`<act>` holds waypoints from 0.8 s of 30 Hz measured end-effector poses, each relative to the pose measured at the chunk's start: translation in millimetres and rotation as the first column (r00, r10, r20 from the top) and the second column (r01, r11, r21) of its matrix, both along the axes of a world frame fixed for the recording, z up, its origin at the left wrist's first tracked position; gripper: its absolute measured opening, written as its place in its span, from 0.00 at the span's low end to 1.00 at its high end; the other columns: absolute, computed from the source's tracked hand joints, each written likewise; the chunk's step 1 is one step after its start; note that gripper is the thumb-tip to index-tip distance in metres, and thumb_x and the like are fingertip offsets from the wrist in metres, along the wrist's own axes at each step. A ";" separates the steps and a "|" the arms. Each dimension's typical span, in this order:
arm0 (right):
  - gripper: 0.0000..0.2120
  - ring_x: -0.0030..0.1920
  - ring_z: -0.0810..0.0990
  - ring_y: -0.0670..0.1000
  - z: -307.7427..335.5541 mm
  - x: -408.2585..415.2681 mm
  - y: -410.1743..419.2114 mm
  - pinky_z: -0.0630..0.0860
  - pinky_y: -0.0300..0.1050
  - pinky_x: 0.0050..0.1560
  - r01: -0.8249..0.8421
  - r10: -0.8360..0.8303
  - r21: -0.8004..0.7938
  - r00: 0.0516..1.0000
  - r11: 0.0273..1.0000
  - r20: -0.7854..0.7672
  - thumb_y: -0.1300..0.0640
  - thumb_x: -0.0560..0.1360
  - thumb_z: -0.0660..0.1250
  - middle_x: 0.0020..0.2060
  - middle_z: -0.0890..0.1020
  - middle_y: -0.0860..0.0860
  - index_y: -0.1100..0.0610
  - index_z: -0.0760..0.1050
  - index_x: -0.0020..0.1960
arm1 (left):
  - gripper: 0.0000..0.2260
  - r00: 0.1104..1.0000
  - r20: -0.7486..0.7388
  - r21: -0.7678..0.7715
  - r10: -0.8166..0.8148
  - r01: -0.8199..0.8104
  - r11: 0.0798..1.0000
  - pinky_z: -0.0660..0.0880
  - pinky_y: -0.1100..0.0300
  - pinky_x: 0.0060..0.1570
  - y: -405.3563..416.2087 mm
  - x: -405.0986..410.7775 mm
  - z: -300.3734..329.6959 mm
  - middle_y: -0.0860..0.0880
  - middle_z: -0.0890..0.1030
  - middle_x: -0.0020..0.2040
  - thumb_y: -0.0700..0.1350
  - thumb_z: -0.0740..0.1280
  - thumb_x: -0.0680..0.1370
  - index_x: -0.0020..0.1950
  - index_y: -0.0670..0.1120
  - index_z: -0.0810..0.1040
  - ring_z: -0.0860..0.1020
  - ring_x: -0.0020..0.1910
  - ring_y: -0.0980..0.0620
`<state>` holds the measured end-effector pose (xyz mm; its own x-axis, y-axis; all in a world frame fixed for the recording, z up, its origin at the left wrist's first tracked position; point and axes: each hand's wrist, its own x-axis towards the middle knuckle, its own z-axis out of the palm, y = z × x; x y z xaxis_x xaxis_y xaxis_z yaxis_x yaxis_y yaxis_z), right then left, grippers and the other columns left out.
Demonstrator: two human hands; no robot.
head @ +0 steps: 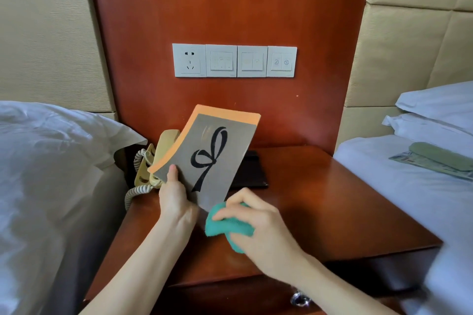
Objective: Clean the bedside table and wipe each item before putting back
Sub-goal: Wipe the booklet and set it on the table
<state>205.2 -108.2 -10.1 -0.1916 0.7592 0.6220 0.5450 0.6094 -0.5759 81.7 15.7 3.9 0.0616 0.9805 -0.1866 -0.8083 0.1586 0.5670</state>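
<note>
Gripping a grey card (212,158) printed with a black ribbon and edged in orange, the left hand (176,202) is holding it tilted above the wooden bedside table (332,207), thumb pinching its lower left edge. The right hand (258,225), fingers curled, is clutching a teal cloth (225,225) at the card's five o'clock corner. A beige telephone (153,161) is sitting at the card's nine o'clock, a black folder (250,174) behind it.

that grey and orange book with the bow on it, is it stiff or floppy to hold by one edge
Probably fairly stiff: the book stays flat though the left hand grips only its lower edge. Likely light, since one hand holds it up tilted. The cover looks smooth, so it may slip under the green cloth.
</note>
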 end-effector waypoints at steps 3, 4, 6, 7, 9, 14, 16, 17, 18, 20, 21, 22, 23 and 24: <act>0.18 0.46 0.79 0.43 14.6 21.8 6.4 0.73 0.32 0.47 0.136 -0.145 -0.052 0.964 0.989 -0.224 0.72 0.68 0.69 0.44 0.78 0.43 0.49 0.82 0.45 | 0.14 0.997 -0.009 0.240 0.076 -0.072 0.968 0.78 0.46 0.55 -4.8 0.9 4.8 0.45 0.83 0.58 0.40 0.62 0.81 0.65 0.48 0.74 0.81 0.56 0.45; 0.18 0.46 0.80 0.42 20.6 32.4 8.1 0.74 0.33 0.45 0.177 -0.199 -0.098 0.926 0.979 -0.321 0.70 0.69 0.70 0.44 0.80 0.42 0.46 0.82 0.44 | 0.14 0.995 -0.049 0.336 0.091 -0.070 0.939 0.79 0.49 0.53 -7.9 1.4 6.5 0.46 0.83 0.56 0.37 0.62 0.80 0.62 0.51 0.77 0.82 0.55 0.46; 0.17 0.45 0.82 0.42 30.5 55.5 11.6 0.76 0.33 0.40 0.202 -0.273 -0.190 0.805 0.961 -0.527 0.66 0.72 0.70 0.44 0.83 0.41 0.42 0.82 0.44 | 0.17 0.966 -0.198 0.513 0.165 -0.041 0.857 0.79 0.54 0.52 -11.8 1.9 6.4 0.50 0.84 0.54 0.35 0.63 0.79 0.54 0.58 0.80 0.82 0.54 0.49; 0.17 0.44 0.83 0.43 35.3 67.8 13.1 0.77 0.34 0.38 0.197 -0.303 -0.236 0.735 0.952 -0.607 0.65 0.73 0.69 0.44 0.83 0.42 0.41 0.82 0.46 | 0.17 0.926 -0.293 0.586 0.240 -0.024 0.810 0.79 0.55 0.53 -13.4 2.8 6.7 0.52 0.84 0.54 0.36 0.64 0.78 0.52 0.60 0.81 0.82 0.55 0.50; 0.19 0.43 0.84 0.45 46.2 91.1 16.0 0.78 0.36 0.36 0.166 -0.356 -0.332 0.647 0.929 -0.674 0.66 0.74 0.66 0.44 0.84 0.43 0.41 0.82 0.50 | 0.16 0.810 -0.407 0.743 0.421 0.025 0.669 0.75 0.65 0.54 -17.6 3.8 7.1 0.59 0.83 0.53 0.40 0.65 0.78 0.53 0.63 0.80 0.80 0.56 0.57; 0.19 0.24 0.71 0.49 62.2 128.8 25.3 0.66 0.38 0.22 -0.230 -0.290 -0.458 0.518 0.859 -0.805 0.62 0.68 0.61 0.30 0.75 0.54 0.57 0.81 0.56 | 0.21 0.409 -0.356 0.838 0.840 0.538 0.093 0.59 0.56 0.68 -22.8 5.1 -0.1 0.61 0.76 0.66 0.38 0.70 0.76 0.66 0.55 0.76 0.70 0.69 0.57; 0.21 0.23 0.69 0.49 62.2 137.9 25.5 0.63 0.37 0.22 -0.359 -0.213 -0.437 0.518 0.825 -0.828 0.52 0.71 0.64 0.26 0.73 0.52 0.60 0.78 0.61 | 0.23 0.283 -0.278 0.779 0.918 0.626 0.043 0.56 0.50 0.68 -20.7 4.2 -1.2 0.57 0.74 0.68 0.38 0.74 0.73 0.66 0.54 0.76 0.67 0.71 0.54; 0.23 0.24 0.70 0.49 61.1 140.3 24.4 0.64 0.38 0.22 -0.392 -0.178 -0.440 0.550 0.808 -0.816 0.47 0.73 0.65 0.26 0.74 0.52 0.59 0.77 0.62 | 0.23 0.241 -0.255 0.763 0.937 0.645 0.041 0.54 0.48 0.68 -20.3 4.2 -1.3 0.56 0.73 0.68 0.39 0.75 0.72 0.65 0.55 0.77 0.66 0.72 0.53; 0.24 0.26 0.72 0.48 58.7 141.5 23.5 0.66 0.38 0.23 -0.400 -0.143 -0.451 0.602 0.798 -0.786 0.45 0.73 0.67 0.28 0.76 0.51 0.58 0.77 0.63 | 0.23 0.213 -0.236 0.750 0.948 0.661 0.038 0.53 0.47 0.68 -20.2 3.9 -1.5 0.54 0.72 0.69 0.39 0.75 0.72 0.64 0.56 0.77 0.64 0.72 0.52; 0.22 0.32 0.79 0.47 52.8 139.9 22.3 0.72 0.38 0.28 -0.344 -0.108 -0.503 0.733 0.793 -0.671 0.51 0.71 0.70 0.36 0.82 0.52 0.55 0.76 0.63 | 0.20 0.175 -0.194 0.756 0.965 0.653 0.033 0.50 0.46 0.69 -20.5 4.0 -2.5 0.51 0.66 0.73 0.44 0.72 0.75 0.64 0.59 0.77 0.60 0.75 0.48; 0.20 0.37 0.82 0.48 50.1 138.4 21.8 0.75 0.39 0.33 -0.289 -0.120 -0.526 0.781 0.800 -0.613 0.54 0.70 0.70 0.42 0.84 0.52 0.53 0.77 0.62 | 0.19 0.154 -0.195 0.780 0.969 0.623 0.058 0.49 0.46 0.70 -20.3 5.4 -3.5 0.49 0.62 0.75 0.46 0.70 0.75 0.65 0.60 0.76 0.57 0.76 0.46; 0.19 0.42 0.83 0.50 47.9 137.1 21.6 0.77 0.41 0.37 -0.237 -0.140 -0.532 0.807 0.813 -0.574 0.55 0.70 0.71 0.48 0.84 0.52 0.50 0.78 0.61 | 0.21 0.127 -0.240 0.808 0.962 0.576 0.125 0.49 0.47 0.70 -20.4 6.8 -4.4 0.48 0.58 0.77 0.48 0.68 0.76 0.67 0.62 0.73 0.54 0.77 0.45; 0.19 0.46 0.83 0.51 46.1 136.5 21.4 0.77 0.42 0.40 -0.206 -0.151 -0.522 0.814 0.828 -0.561 0.56 0.70 0.71 0.52 0.84 0.53 0.48 0.78 0.61 | 0.25 0.137 -0.346 0.834 0.928 0.498 0.238 0.49 0.49 0.70 -20.1 9.2 -4.9 0.49 0.53 0.78 0.49 0.68 0.75 0.70 0.64 0.67 0.50 0.77 0.46; 0.20 0.48 0.83 0.52 44.9 135.2 21.1 0.78 0.43 0.41 -0.200 -0.146 -0.502 0.810 0.841 -0.568 0.57 0.70 0.71 0.54 0.83 0.53 0.48 0.78 0.61 | 0.30 0.233 -0.516 0.821 0.824 0.409 0.399 0.51 0.50 0.71 -20.9 9.8 -3.1 0.51 0.50 0.79 0.49 0.68 0.75 0.73 0.66 0.61 0.50 0.78 0.49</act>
